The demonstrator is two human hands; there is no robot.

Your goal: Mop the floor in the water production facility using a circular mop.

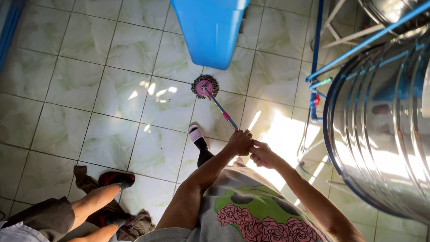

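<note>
Head view looks straight down on my two hands, both wrapped around the upper end of a mop handle [221, 110]. My left hand [239, 142] sits higher on the shaft with its fingers curled fully closed around it; my right hand [262, 154] grips just below and beside it, fingers also closed tight on the handle, the two hands touching. The shaft runs away from me at a slant, blue-grey with a pink collar partway along, down to the round mop head [205, 86], a pink hub ringed with dark strands, pressed flat on the pale green tiled floor [76, 80] just in front of a blue plastic object [210, 29].

As for progress, I judge the mopping is under way: the tiles shine in the sun patches, but I cannot tell wet from dry, so how much floor is done or left stays unclear. My foot in a white slipper [194, 133] stands near the handle.

On containers: a large shiny steel tank [380, 130] with blue pipes stands at the right; its contents are hidden. Whether the blue object holds anything I cannot tell.

At lower left another person's bare legs [96, 201] rest over crumpled cloth [85, 177] and a dark red shoe [117, 179].
</note>
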